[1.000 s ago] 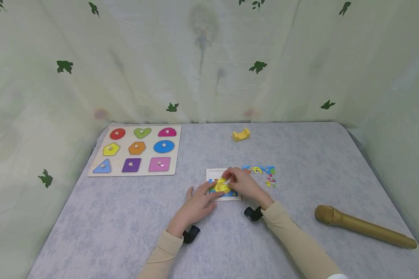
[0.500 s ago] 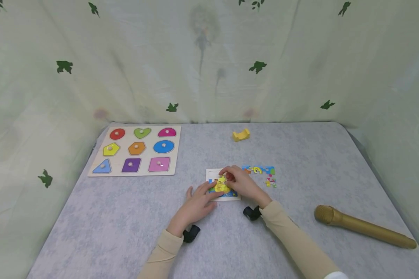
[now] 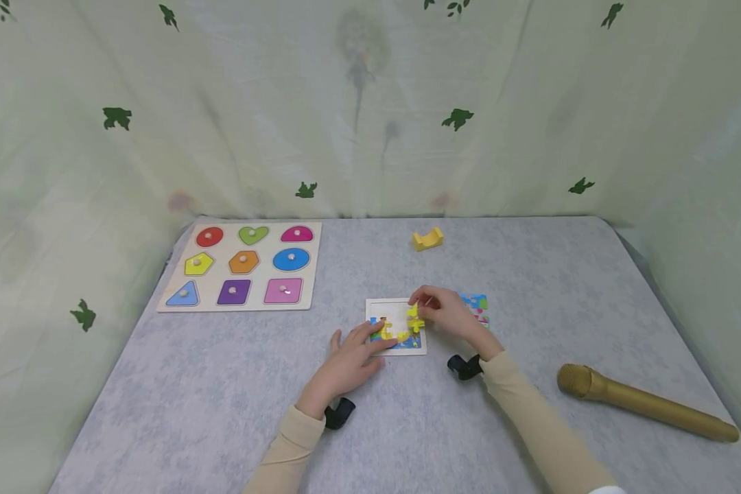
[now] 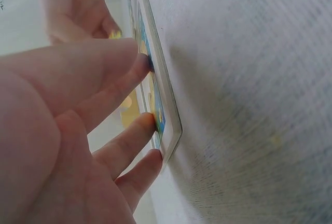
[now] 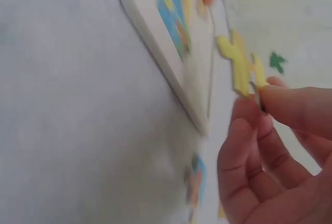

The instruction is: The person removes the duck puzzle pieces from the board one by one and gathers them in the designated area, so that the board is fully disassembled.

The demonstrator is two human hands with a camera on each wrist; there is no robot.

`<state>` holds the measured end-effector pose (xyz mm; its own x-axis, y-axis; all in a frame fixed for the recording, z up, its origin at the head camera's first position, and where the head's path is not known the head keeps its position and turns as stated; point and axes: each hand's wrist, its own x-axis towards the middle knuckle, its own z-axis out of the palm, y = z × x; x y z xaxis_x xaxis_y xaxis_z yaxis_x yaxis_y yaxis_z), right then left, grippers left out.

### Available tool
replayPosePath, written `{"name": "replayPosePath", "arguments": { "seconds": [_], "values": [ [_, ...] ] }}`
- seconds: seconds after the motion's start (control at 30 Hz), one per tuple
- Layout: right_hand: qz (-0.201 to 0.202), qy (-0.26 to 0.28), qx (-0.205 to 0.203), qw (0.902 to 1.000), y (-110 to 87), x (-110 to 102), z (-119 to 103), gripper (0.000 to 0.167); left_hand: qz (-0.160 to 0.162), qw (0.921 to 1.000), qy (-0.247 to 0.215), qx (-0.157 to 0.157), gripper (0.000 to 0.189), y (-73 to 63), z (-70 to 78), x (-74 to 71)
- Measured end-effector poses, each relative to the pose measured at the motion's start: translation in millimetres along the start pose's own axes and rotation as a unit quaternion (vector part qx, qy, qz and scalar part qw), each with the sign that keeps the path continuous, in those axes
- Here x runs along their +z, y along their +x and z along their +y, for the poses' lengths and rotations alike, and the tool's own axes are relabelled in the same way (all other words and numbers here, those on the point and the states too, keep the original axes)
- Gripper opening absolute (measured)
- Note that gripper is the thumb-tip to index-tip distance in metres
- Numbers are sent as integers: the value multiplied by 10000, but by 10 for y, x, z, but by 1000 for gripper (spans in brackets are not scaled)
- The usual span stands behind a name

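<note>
My left hand (image 3: 344,367) lies with spread, fairly straight fingers on the lower left of a small white-framed jigsaw tray (image 3: 384,302). In the left wrist view its fingertips touch the tray's edge and the pieces inside. Above the tray's right side, my right hand (image 3: 449,315) pinches a yellow jigsaw piece (image 5: 239,66) between thumb and fingers; whether it is one piece or two joined cannot be told. Blue and yellow pieces line the lower part of the tray, and its middle shows bare white. Loose blue jigsaw pieces (image 3: 475,302) lie right of the tray, partly hidden by the right hand.
A shape board (image 3: 270,267) with several knobbed coloured shapes lies at the back left. Behind the tray stands a curved yellow block (image 3: 428,239). A gold microphone (image 3: 645,405) lies at the right. A cloth backdrop (image 3: 370,103) borders the table's back and sides.
My right hand has lifted yellow jigsaw from the tray's middle and shifted right, baring the white base and covering some loose pieces. My left hand has stayed put.
</note>
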<state>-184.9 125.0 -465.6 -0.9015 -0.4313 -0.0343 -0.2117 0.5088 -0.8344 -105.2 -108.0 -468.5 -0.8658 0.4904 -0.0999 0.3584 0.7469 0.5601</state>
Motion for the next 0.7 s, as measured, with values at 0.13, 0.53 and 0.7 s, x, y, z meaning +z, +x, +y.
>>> {"name": "replayPosePath", "arguments": {
  "seconds": [0.13, 0.53, 0.7],
  "values": [
    [147, 73, 246, 9996, -103, -225, 111, 16, 30, 10000, -27, -12, 38, -7, 0, 6],
    [381, -847, 783, 9926, -251, -457, 312, 11, 76, 9999, -91, 80, 38, -16, -8, 12],
    [472, -1211, 724, 9889, -277, -426, 344, 11, 102, 9999, -95, 90, 38, -15, -5, 12]
  ]
}}
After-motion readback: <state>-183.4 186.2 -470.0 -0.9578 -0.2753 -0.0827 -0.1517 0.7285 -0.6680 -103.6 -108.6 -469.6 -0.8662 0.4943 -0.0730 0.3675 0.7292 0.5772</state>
